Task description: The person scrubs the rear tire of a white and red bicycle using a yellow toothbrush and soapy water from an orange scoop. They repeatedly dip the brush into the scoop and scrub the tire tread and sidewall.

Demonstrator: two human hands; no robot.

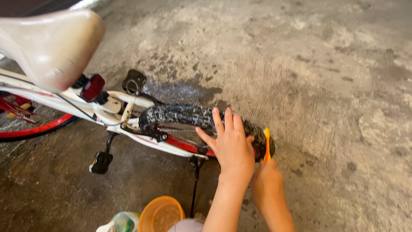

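Below: left hand (231, 146) fingers spread flat on rear bicycle tyre (184, 115); right hand (267, 182) fingers closed around orange brush (267, 144) touching tyre.

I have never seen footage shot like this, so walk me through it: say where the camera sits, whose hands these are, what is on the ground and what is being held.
There is one picture, taken by a camera worn on a person's head and looking down, so the two bare arms coming up from the bottom edge are that person's own. No machine is involved. The left hand lies flat on the rear tyre of a white and red bicycle, which stands on its kickstand on a stained concrete floor. The right hand grips an orange brush held against the tyre. The pale saddle fills the top left corner. By the bottom edge sit an orange bowl and a plastic bottle.
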